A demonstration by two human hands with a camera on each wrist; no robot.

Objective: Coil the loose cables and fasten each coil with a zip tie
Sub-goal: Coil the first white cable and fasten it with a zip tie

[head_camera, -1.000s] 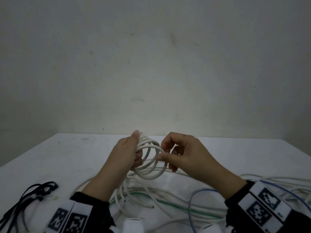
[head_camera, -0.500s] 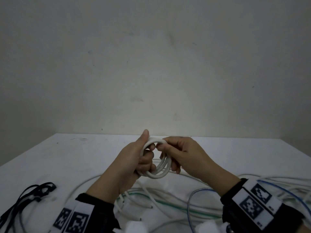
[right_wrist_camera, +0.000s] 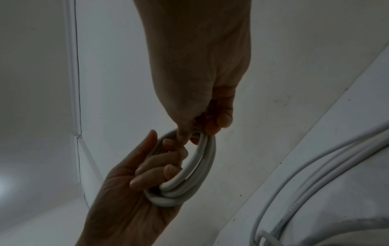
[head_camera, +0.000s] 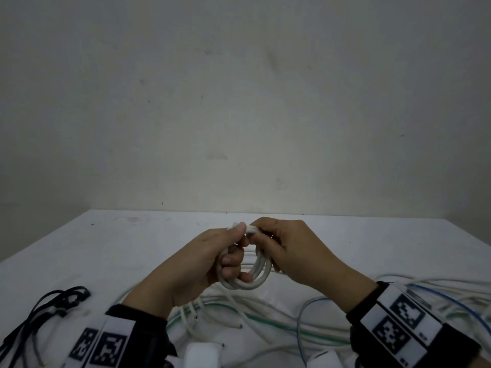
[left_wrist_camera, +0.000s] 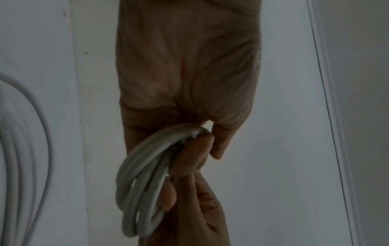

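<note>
— Two hands are meeting over the white table (head_camera: 79, 251) in the head view. The left hand (head_camera: 210, 261) is curling its fingers through the white cable coil (head_camera: 249, 284) and gripping the coil's left side, thumb laid along the top. The right hand (head_camera: 289, 251) is pinching the top of the same coil, just beside that thumb.

— Where is the coil sitting?

— It is hanging in the air between the two hands, above the loose cables (head_camera: 265, 317) sprawling on the table, with a black cable bundle (head_camera: 61, 301) lying well off to the left. The ring is standing nearly upright, its opening facing left and right.

— And the left wrist view?

— The left hand (left_wrist_camera: 185, 74) is wrapping the coil (left_wrist_camera: 136, 191) from above, while the right hand's fingers (left_wrist_camera: 189, 158) are closing on the strands from the other side.

— The right wrist view?

— The right hand (right_wrist_camera: 200, 74) is nipping the coil (right_wrist_camera: 202, 166) at its upper arc between thumb and fingertips; the left hand (right_wrist_camera: 130, 191) is clasping the lower-left arc. No zip tie is showing anywhere. My guess is that the left hand, already clamping the turns, is better placed to keep them while the right goes for a tie, which would need to pass through the ring's opening.
</note>
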